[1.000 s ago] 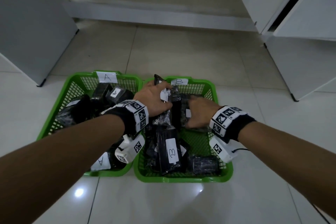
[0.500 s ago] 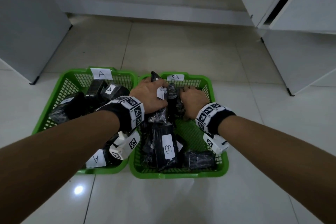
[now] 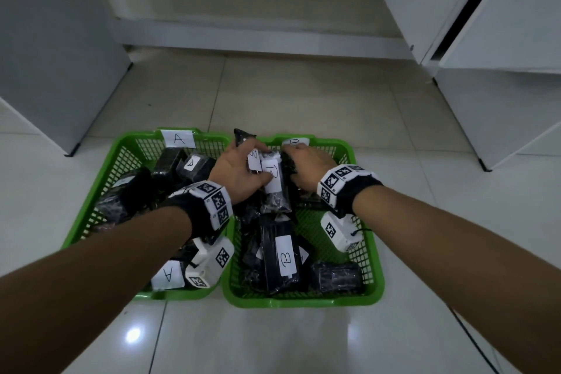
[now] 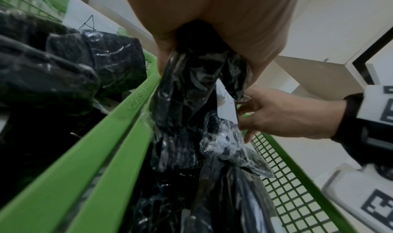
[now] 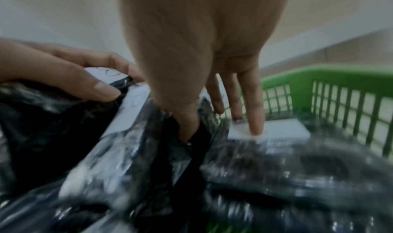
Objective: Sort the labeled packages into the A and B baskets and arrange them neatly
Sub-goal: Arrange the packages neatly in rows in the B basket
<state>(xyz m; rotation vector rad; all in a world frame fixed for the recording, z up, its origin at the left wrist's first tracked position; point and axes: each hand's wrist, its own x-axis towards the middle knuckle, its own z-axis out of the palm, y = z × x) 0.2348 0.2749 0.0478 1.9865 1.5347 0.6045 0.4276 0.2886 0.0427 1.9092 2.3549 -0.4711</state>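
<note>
Two green mesh baskets stand side by side on the floor: basket A (image 3: 173, 294) on the left and basket B (image 3: 303, 302) on the right. Both hold black plastic-wrapped packages with white labels. My left hand (image 3: 239, 167) reaches over the far left corner of basket B and grips a black B package (image 3: 273, 191), which is bunched in my palm (image 4: 191, 78). My right hand (image 3: 303, 161) is just to its right. Its straight fingers (image 5: 255, 115) press on another labeled package (image 5: 276, 161), and the thumb dips between the two packages.
A long B package (image 3: 283, 255) and a small black package (image 3: 335, 278) lie in the near half of basket B. Several A packages (image 3: 194, 165) fill basket A. White cabinets stand left, right and behind, with bare tiled floor around the baskets.
My right hand has slid toward the far end of basket B, close beside my left hand. The left hand keeps its grip, and the package's B label now faces up.
</note>
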